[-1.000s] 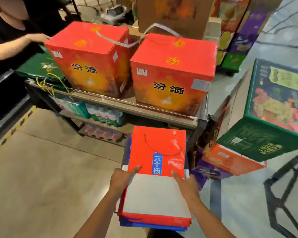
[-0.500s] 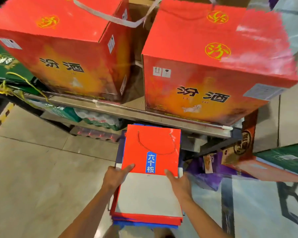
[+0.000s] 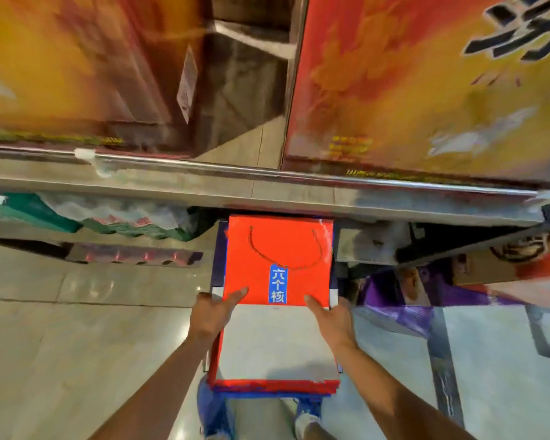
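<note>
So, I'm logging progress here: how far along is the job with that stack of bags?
Done: the stack of flat bags is gathered, red on blue, its far end reaching the metal table edge. In hand: the left hand and right hand grip its sides, thumbs on top. Left: it is not yet set down; probably it slides into the gap below the table.

Metal-edged shelf (image 3: 267,192) up top: two big red-and-orange cartons stand on it, left carton (image 3: 77,68) and right carton (image 3: 426,90), with a gap between them. On the lower tier are green packs (image 3: 29,211) and shrink-wrapped bottles (image 3: 124,214). Below is pale tiled floor (image 3: 61,360).
</note>
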Action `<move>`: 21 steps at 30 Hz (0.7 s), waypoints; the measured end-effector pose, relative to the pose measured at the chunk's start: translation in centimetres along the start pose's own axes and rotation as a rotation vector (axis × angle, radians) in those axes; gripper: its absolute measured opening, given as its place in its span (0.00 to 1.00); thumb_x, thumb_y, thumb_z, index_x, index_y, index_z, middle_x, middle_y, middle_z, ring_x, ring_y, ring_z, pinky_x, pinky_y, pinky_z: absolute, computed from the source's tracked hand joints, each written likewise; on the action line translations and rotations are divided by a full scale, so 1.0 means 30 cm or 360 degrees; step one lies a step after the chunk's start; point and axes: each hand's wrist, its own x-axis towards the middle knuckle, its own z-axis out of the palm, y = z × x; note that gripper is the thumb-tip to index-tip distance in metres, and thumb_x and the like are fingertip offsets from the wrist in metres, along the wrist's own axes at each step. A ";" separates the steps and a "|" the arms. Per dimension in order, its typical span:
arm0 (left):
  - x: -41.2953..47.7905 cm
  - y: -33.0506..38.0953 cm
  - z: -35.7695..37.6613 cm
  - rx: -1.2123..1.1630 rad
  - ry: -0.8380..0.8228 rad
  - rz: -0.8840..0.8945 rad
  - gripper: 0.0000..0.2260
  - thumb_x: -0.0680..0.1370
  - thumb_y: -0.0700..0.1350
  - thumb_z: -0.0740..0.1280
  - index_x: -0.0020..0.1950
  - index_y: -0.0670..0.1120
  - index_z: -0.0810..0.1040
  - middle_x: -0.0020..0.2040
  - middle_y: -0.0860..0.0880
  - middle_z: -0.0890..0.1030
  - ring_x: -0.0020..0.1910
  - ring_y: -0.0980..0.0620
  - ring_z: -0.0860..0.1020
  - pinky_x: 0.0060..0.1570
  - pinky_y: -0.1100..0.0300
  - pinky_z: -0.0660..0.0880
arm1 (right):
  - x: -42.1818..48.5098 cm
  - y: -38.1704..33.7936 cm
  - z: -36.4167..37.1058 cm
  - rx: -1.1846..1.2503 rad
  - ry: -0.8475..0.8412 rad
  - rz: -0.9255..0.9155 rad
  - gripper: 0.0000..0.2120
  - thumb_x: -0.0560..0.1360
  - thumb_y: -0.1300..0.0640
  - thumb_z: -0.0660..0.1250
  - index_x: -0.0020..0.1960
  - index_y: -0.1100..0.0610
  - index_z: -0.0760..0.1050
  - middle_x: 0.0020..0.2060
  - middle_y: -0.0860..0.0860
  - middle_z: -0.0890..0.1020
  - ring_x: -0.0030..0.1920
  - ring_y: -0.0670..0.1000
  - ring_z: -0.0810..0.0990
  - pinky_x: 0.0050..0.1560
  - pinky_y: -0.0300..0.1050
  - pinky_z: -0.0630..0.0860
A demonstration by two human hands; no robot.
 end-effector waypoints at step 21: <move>0.329 0.302 0.093 0.0161 0.0231 0.0347 0.33 0.64 0.73 0.68 0.35 0.40 0.80 0.33 0.45 0.82 0.36 0.48 0.79 0.48 0.53 0.77 | 0.397 -0.281 0.066 -0.0090 0.0247 -0.0185 0.33 0.60 0.29 0.73 0.48 0.57 0.80 0.39 0.49 0.84 0.42 0.51 0.84 0.44 0.45 0.79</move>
